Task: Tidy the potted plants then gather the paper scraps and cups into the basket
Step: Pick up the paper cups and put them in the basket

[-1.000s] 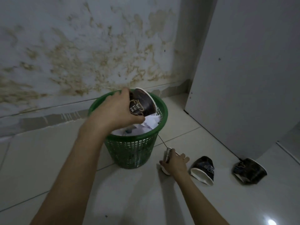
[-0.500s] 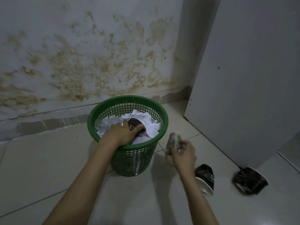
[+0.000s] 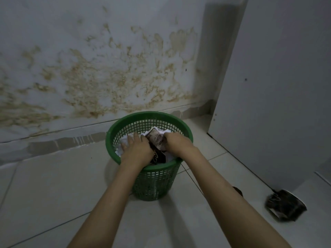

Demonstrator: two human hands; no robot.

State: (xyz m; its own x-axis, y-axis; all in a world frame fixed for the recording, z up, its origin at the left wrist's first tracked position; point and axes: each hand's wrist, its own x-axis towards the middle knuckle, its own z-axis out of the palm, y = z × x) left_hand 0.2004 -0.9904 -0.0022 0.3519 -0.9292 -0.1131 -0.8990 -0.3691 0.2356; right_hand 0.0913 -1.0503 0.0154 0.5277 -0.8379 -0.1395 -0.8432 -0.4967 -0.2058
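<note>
A stained wall fills the upper half of the view, from nine through twelve o'clock, and a pale panel is seen at two to three o'clock. The tiled floor spreads across the lower half. At the centre, near the foot of the wall, a green basket is stood upright on the tiles; white paper scraps are heaped inside it. Both forearms are reached in from six o'clock over the near rim. The left hand is laid on the paper with fingers spread and nearly straight, pressing down, nothing gripped. The right hand is curled round a crushed pale cup, which is held inside the basket between the two hands. A dark cup is seen just below it, also in the basket. At four o'clock, well apart from the basket, a crushed black cup is left lying on the floor beside the panel.
</note>
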